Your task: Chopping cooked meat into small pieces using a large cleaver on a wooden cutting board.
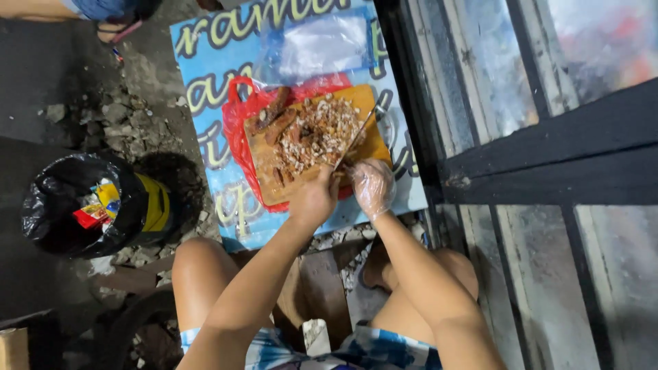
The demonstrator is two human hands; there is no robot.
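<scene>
A long thin knife [356, 135] lies slanted over chopped brown meat [317, 133] heaped on a tilted wooden cutting board [373, 147].

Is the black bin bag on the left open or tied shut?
Open: the black bin bag gapes at its mouth, showing red and yellow wrappers inside.
</scene>
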